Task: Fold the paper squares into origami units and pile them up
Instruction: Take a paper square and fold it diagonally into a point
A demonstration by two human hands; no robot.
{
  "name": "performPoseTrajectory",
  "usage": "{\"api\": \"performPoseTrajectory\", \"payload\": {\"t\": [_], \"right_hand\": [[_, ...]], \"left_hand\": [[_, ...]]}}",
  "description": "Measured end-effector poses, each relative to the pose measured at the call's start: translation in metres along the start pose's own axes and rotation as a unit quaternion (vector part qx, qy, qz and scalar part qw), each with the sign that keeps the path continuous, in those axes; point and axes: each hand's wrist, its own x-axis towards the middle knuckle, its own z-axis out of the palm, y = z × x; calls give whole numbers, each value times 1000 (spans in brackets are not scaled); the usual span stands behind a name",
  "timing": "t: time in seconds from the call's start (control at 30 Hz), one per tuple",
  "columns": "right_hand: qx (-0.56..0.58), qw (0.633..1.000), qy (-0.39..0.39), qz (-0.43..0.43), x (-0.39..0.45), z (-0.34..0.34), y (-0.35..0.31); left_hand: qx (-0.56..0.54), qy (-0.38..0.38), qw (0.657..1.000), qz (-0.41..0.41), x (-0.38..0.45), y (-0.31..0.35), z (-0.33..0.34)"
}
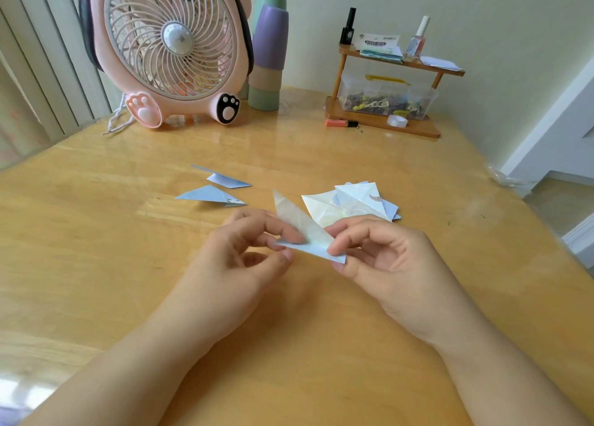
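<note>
A half-folded pale blue paper unit is held just above the wooden table, one flap sticking up. My left hand pinches its left end between thumb and fingers. My right hand pinches its right corner. Behind my right hand lies a loose pile of creased paper squares, white and pale blue. Two folded pointed units lie to the left: one nearer, one farther back.
A pink fan stands at the back left with a stack of coloured cups beside it. At the back right, a small wooden shelf carries bottles, sticky notes and a clear box of clips. The table's right edge drops to the floor.
</note>
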Motion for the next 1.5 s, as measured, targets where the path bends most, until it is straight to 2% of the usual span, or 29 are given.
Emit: {"api": "performPoseTrajectory", "payload": {"t": [0.1, 0.33, 0.47, 0.57, 0.73, 0.87, 1.13, 1.23, 1.5], "right_hand": [[18, 1000, 0, -5, 0, 1, -3], [11, 999, -47, -16, 0, 0, -5], [11, 997, -67, -24, 0, -1, -4], [0, 997, -73, -28, 0, 1, -5], [9, 998, -60, -9, 0, 6, -5], [34, 999, -29, 15, 1, 7, -6], [16, 1000, 9, 15, 0, 8, -6], [30, 999, 7, 22, 0, 8, -7], [86, 995, 9, 48, 1, 8, -12]], "left_hand": [[-65, -49, 996, -40, -3, 6, 0], [-250, -21, 966, -66, -2, 9, -3], [-243, 34, 966, -88, 0, 10, -1], [-234, 43, 966, -99, 2, 9, -2], [-221, 27, 970, -96, 2, 8, -2], [-223, 9, 967, -125, 2, 6, -2], [-135, -44, 981, -136, -3, 9, 2], [-146, -32, 980, -131, -2, 10, 1], [-186, -69, 971, -130, -4, 13, 2]]}}
